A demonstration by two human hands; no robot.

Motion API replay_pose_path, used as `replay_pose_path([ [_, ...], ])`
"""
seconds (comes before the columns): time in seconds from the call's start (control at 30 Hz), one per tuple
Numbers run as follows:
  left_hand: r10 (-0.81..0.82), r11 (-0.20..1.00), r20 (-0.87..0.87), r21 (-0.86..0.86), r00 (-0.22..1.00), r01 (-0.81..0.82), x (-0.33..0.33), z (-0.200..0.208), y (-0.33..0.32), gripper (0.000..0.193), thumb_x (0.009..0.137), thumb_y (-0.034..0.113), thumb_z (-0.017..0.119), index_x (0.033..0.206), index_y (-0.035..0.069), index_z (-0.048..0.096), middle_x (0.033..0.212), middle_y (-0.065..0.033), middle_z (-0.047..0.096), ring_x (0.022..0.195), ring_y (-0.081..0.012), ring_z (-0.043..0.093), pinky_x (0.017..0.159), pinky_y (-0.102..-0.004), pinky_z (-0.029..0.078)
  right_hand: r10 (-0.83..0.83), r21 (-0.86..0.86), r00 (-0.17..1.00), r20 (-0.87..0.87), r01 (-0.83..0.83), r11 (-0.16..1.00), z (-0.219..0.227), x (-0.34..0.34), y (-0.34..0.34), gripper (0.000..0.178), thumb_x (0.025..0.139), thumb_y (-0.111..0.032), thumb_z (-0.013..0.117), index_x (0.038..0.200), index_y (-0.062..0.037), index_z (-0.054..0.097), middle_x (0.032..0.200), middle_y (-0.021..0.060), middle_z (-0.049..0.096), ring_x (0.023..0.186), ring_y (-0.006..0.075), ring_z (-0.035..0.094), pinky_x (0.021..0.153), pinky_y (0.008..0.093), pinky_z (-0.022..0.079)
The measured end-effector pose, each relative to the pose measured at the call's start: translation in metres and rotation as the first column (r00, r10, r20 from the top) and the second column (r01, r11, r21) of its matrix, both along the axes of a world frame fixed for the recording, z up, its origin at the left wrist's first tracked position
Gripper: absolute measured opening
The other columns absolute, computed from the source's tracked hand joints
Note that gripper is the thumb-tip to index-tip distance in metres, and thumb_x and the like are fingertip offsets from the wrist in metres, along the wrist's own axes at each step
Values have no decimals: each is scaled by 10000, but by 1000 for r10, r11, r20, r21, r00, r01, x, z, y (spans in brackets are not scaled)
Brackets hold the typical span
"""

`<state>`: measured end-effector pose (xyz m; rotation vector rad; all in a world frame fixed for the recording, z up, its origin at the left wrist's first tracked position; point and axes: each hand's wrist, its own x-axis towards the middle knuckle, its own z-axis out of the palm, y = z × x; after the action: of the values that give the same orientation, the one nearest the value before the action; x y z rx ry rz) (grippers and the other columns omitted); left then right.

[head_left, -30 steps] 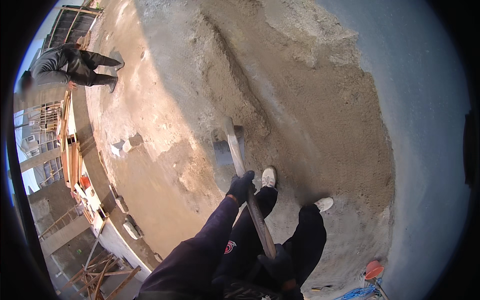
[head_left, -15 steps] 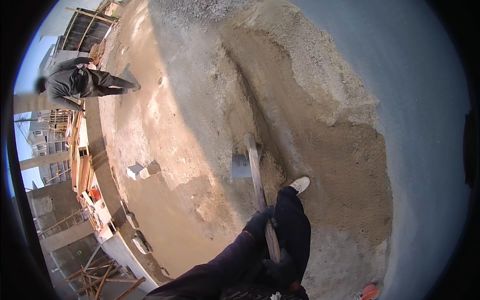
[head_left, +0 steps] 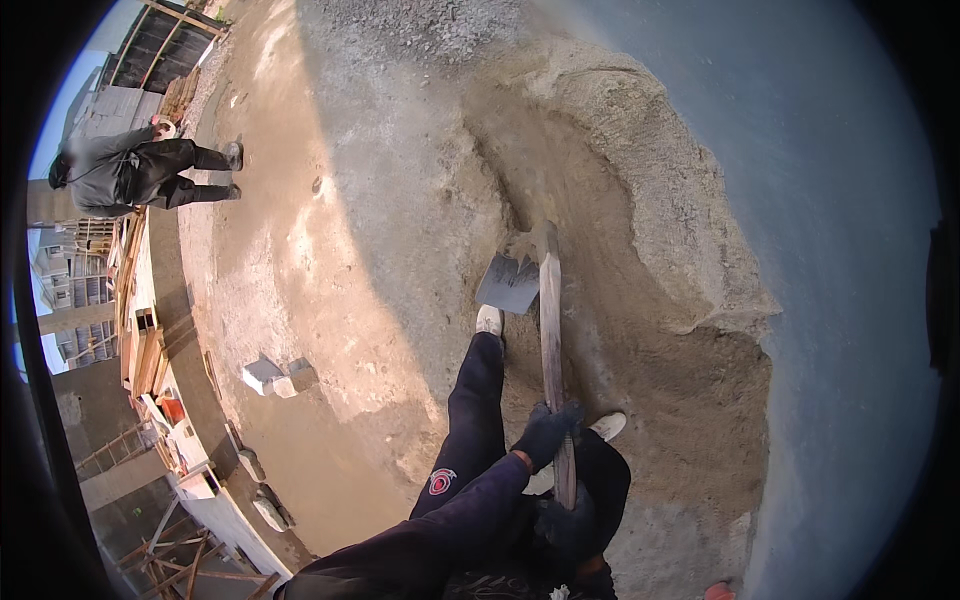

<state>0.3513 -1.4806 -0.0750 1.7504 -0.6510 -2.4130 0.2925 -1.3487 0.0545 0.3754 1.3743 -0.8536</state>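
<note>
A hoe with a long wooden handle and a broad grey metal blade reaches forward from my body. My gloved left hand is closed around the handle, partway down. Closer to my body, my gloved right hand wraps the handle's near end, its fingers partly hidden. The blade lies left of the handle's far end, over the edge of a heap of brown sand. Just behind the blade is my left shoe; my right shoe rests on the sand, right of the handle.
A smooth grey surface runs along the right side. On the left, a person in dark clothes stands on the ground. Pale blocks lie at mid-left, with timber boards beyond a low wall. Something orange shows at the lower right.
The hoe's far end has moved forward and right, and its blade has tilted. My left leg has stepped forward into view beside the blade. The other person has shifted stance.
</note>
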Motion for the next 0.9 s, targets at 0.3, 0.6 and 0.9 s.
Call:
replay_pose_path([
  [0.3, -242, 831, 289, -431, 926, 351, -15, -101, -343, 873, 854, 424, 755, 1329, -218, 401, 1082, -322, 661, 1045, -374, 675, 889, -448, 526, -331, -351, 910, 251, 404, 845, -139, 34, -311, 255, 911, -93, 727, 1095, -43, 558, 747, 32, 600, 592, 147, 613, 531, 297, 510],
  [0.6, -633, 486, 604, -177, 484, 856, -36, -233, -454, 1012, 781, 426, 766, 1447, -167, 288, 1313, -313, 602, 1215, -371, 632, 983, -399, 520, -272, -184, 959, 78, 282, 942, -232, 30, -416, 202, 909, -130, 700, 1024, -57, 551, 732, 53, 566, 545, 161, 546, 518, 352, 489],
  [0.9, -526, 745, 503, -118, 686, 657, 23, -196, -273, 1112, 752, 443, 829, 1475, -172, 249, 1389, -329, 541, 1274, -375, 592, 1005, -388, 508, -223, -15, 970, 95, 225, 974, -214, 58, -246, 291, 849, -64, 730, 1038, -62, 509, 739, 45, 553, 502, 155, 536, 477, 369, 480],
])
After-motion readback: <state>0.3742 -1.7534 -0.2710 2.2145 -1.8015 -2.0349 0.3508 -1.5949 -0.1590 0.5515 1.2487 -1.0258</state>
